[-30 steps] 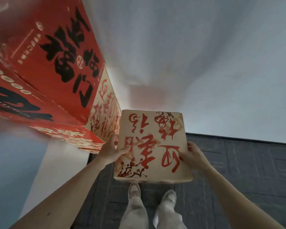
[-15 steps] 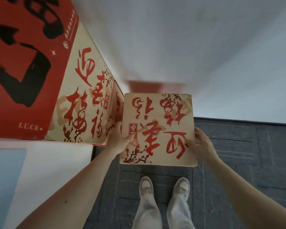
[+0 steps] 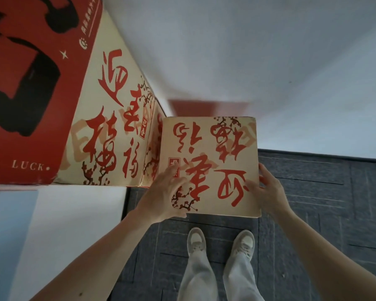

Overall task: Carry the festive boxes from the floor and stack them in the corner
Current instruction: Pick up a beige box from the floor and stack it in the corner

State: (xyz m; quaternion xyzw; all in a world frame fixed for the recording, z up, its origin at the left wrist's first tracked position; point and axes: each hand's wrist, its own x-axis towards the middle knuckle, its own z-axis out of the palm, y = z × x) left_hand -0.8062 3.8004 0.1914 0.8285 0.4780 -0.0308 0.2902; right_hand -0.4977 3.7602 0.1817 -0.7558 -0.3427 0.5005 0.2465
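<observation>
Two bare hands were on the cream cardboard box with red calligraphy (image 3: pixel 211 148), close against the white wall (image 3: pixel 269 61). The left hand (image 3: pixel 162 192) lay on its face, fingers nearly straight. The right hand (image 3: pixel 269 192) pinched its right edge, thumb in front. Just beside, on the left, stood another cream printed box (image 3: pixel 109 127) and a large red cardboard box with black characters (image 3: pixel 26 94), over dark grey carpet tiles (image 3: pixel 313 203).

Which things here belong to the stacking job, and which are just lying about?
Job: held box, left hand, right hand, cream stack, red box.
Not job: carpet, wall, shoes.
</observation>
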